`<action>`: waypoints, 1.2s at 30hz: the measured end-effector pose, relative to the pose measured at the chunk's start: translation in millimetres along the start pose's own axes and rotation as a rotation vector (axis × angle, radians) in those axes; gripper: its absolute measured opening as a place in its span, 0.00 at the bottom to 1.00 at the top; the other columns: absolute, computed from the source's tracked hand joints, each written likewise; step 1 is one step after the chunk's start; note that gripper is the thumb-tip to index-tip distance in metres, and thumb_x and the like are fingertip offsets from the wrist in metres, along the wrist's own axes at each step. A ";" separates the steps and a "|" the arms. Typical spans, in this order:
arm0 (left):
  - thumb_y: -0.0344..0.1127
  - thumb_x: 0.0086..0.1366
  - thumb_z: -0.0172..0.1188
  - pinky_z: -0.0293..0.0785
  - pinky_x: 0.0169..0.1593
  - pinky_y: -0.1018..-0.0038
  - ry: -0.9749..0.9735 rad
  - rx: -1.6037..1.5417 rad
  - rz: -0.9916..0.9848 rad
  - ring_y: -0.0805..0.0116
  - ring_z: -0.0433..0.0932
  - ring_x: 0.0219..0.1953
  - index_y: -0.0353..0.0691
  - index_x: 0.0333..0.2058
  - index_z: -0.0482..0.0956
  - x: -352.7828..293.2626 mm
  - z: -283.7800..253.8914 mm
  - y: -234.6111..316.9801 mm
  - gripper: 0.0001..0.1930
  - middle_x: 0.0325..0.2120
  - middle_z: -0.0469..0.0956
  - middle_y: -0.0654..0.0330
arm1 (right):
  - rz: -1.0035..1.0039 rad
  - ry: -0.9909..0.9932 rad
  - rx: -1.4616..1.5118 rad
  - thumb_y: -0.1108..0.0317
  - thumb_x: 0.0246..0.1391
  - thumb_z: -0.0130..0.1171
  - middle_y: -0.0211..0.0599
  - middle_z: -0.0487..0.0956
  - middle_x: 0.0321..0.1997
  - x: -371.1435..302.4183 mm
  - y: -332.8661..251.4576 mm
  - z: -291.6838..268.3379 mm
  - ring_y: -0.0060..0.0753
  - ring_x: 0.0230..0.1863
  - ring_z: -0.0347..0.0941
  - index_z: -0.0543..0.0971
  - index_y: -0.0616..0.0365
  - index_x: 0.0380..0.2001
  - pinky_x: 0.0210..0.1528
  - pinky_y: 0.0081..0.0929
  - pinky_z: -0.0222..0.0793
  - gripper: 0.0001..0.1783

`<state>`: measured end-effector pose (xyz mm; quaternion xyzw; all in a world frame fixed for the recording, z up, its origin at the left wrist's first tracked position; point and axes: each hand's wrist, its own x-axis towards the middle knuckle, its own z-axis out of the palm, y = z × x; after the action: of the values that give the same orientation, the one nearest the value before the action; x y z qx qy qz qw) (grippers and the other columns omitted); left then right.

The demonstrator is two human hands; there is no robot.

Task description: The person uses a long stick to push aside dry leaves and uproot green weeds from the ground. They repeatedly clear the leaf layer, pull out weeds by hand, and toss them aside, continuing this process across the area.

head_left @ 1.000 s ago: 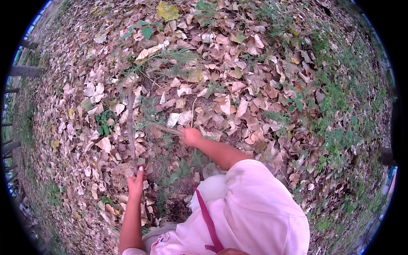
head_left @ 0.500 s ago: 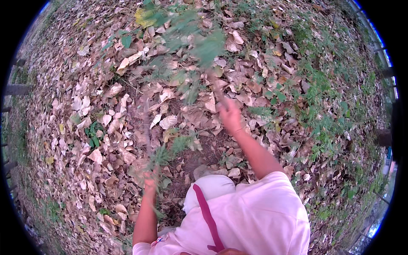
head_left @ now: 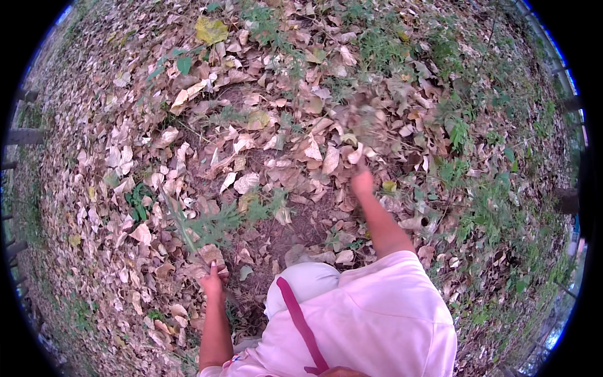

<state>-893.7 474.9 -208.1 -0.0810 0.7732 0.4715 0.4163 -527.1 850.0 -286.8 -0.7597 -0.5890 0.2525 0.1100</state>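
My left hand (head_left: 213,283) is closed low on the left, its thumb pointing up beside a dry brown leaf (head_left: 210,254). From it a long, thin, grey-green strip (head_left: 179,225) runs up and to the left; whether this is a stalk or a blade I cannot tell. A feathery green weed (head_left: 220,224) lies just to its right over the litter. My right hand (head_left: 362,181) reaches forward above the dry leaves, smeared by motion, its fingers not readable. Past it a brownish blur (head_left: 365,116) covers part of the ground; its kind is unclear.
Dry leaves (head_left: 113,207) cover the ground, with bare soil (head_left: 308,220) in front of my white-clad knee (head_left: 301,283). Green weeds (head_left: 480,188) grow on the right. A yellow leaf (head_left: 211,30) lies far ahead. Posts (head_left: 25,136) stand at the left rim.
My right hand has moved right and slightly nearer; the blurred leafy green plant at it no longer shows there. The long strip at my left hand has swung leftward.
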 end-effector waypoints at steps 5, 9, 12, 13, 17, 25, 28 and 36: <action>0.36 0.62 0.49 0.62 0.15 0.81 -0.011 -0.054 -0.027 0.73 0.70 0.15 0.31 0.35 0.71 -2.6 15.8 5.6 0.12 0.25 0.75 0.56 | -0.348 -0.321 -0.013 0.71 0.47 0.44 0.55 0.74 0.33 -66.6 -83.7 47.8 0.55 0.33 0.72 0.69 0.55 0.45 0.35 0.42 0.68 0.19; 0.41 0.63 0.49 0.65 0.19 0.80 -0.036 -0.008 0.023 0.74 0.72 0.18 0.34 0.40 0.70 -5.4 13.3 18.2 0.15 0.26 0.76 0.57 | -0.625 -0.630 0.006 0.68 0.50 0.47 0.52 0.75 0.30 -154.9 -171.2 52.7 0.52 0.31 0.73 0.68 0.55 0.41 0.34 0.42 0.68 0.13; 0.45 0.61 0.52 0.67 0.22 0.80 -0.044 0.009 0.067 0.73 0.74 0.20 0.37 0.40 0.72 -8.9 15.1 29.2 0.16 0.29 0.77 0.58 | -0.797 -0.562 0.072 0.65 0.50 0.49 0.47 0.75 0.27 -178.3 -203.9 40.8 0.48 0.28 0.73 0.67 0.54 0.40 0.31 0.43 0.69 0.13; 0.44 0.61 0.51 0.67 0.21 0.80 -0.040 0.017 0.063 0.74 0.73 0.20 0.37 0.42 0.71 -8.7 11.4 30.0 0.17 0.28 0.77 0.58 | -0.766 -0.519 0.133 0.64 0.51 0.49 0.46 0.75 0.26 -176.9 -207.1 36.0 0.47 0.27 0.73 0.67 0.54 0.40 0.30 0.42 0.68 0.13; 0.43 0.62 0.50 0.67 0.21 0.80 0.031 -0.055 0.014 0.75 0.73 0.20 0.37 0.46 0.70 0.4 -11.5 22.6 0.18 0.27 0.77 0.59 | -0.493 -0.313 0.445 0.61 0.54 0.49 0.45 0.73 0.23 -134.2 -197.7 -7.3 0.43 0.25 0.72 0.69 0.54 0.39 0.28 0.38 0.66 0.12; 0.44 0.61 0.52 0.66 0.19 0.79 0.227 -0.177 -0.033 0.73 0.71 0.17 0.34 0.33 0.71 11.5 -50.4 -6.9 0.16 0.24 0.76 0.59 | 0.595 0.009 0.819 0.63 0.53 0.48 0.35 0.70 0.18 -28.6 -14.0 -15.9 0.31 0.12 0.65 0.69 0.61 0.25 0.14 0.25 0.62 0.11; 0.44 0.61 0.53 0.66 0.19 0.79 0.161 -0.145 -0.035 0.73 0.71 0.17 0.33 0.31 0.71 17.4 -38.0 -6.0 0.16 0.23 0.75 0.59 | -0.185 0.114 0.264 0.67 0.50 0.50 0.40 0.71 0.15 -37.5 29.7 45.6 0.35 0.11 0.66 0.71 0.64 0.24 0.15 0.30 0.64 0.10; 0.45 0.61 0.52 0.68 0.19 0.80 0.105 -0.085 -0.008 0.73 0.71 0.17 0.32 0.30 0.72 15.4 -30.9 -5.4 0.17 0.24 0.76 0.58 | -0.607 -0.327 0.290 0.70 0.46 0.49 0.50 0.76 0.23 -168.0 -175.5 92.3 0.44 0.23 0.74 0.71 0.61 0.37 0.25 0.35 0.70 0.13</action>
<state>-918.3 451.5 -216.3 -0.1264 0.7729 0.4974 0.3730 -751.8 727.7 -240.9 -0.4767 -0.7555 0.4069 0.1908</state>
